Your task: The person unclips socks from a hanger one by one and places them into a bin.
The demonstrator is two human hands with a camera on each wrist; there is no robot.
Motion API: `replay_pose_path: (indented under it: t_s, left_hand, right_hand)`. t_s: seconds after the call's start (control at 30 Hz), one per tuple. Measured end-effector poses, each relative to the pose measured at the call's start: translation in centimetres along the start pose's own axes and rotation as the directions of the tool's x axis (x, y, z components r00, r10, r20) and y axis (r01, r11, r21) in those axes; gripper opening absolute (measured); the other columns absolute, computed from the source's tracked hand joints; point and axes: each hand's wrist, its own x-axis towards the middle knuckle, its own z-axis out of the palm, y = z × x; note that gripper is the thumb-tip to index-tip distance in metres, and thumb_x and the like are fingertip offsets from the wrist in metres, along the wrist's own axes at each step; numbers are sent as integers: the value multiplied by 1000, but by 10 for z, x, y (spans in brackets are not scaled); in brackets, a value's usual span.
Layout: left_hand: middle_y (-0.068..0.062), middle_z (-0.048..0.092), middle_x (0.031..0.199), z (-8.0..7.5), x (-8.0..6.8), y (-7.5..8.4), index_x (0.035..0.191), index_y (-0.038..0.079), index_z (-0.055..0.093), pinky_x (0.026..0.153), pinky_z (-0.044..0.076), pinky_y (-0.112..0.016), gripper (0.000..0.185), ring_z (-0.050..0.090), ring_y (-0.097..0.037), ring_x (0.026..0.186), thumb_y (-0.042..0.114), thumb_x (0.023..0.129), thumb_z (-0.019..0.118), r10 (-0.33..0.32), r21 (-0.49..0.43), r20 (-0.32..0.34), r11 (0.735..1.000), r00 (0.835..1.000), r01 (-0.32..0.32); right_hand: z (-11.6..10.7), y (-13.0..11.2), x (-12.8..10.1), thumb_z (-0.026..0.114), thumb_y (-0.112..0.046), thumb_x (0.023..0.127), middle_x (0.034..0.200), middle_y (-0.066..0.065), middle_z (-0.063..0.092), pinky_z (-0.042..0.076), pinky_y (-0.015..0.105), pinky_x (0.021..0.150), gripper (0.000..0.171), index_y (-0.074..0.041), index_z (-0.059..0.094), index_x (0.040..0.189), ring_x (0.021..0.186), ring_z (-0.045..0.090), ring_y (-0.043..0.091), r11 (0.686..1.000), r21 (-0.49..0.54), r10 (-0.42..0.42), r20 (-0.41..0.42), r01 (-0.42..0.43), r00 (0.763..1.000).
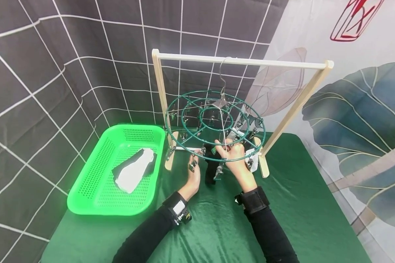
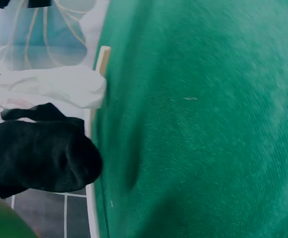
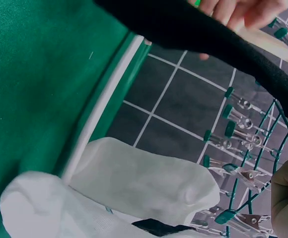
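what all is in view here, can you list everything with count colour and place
basket: one, bright green, on the table at left
socks in basket: one white lying over one black, inside the basket
wooden rack: one, pale wood, standing at the back of the table
round clip hanger: one, dark green rings with metal clips, hooked on the rack's bar
black sock: one, hanging at the front of the hanger between the hands
white sock: one, hanging by the rack's right foot
tablecloth: one, dark green, covering the table
left hand: beside the black sock, below the ring
right hand: fingers at a clip on the front ring
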Motion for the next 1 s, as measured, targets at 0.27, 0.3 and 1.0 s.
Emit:
replay_pose_path:
  t_s: [0.27, 0.3, 1.0]
  left_hand:
    - [-20, 23, 153, 3, -4, -4, 147, -3, 24, 115, 16, -45, 53, 20, -34, 142, 28, 104, 26, -160, 119, 191, 983, 968, 139]
    - [-19, 23, 154, 2, -5, -4, 147, -1, 25, 115, 16, -45, 55, 20, -33, 142, 32, 104, 28, -160, 136, 206, 982, 965, 134]
    - [-15, 59, 119, -6, -4, 3, 118, 8, 56, 94, 43, -48, 42, 53, -32, 118, 41, 102, 37, -5, 519, 265, 843, 964, -138]
  right_hand:
    - [0, -2, 1, 73, -13, 80, 43, 0, 36, 24, 29, 42, 44, -10, 38, 53, 40, 30, 12, 999, -32, 16, 20, -16, 1000]
    - [0, -2, 1, 72, -12, 80, 43, 1, 35, 23, 28, 42, 44, -10, 37, 53, 40, 29, 12, 1000, -31, 6, 19, -5, 1000]
    - [4, 4, 1, 70, -6, 78, 47, 0, 35, 22, 28, 43, 39, -9, 39, 54, 42, 29, 11, 996, 22, -86, -69, 87, 994]
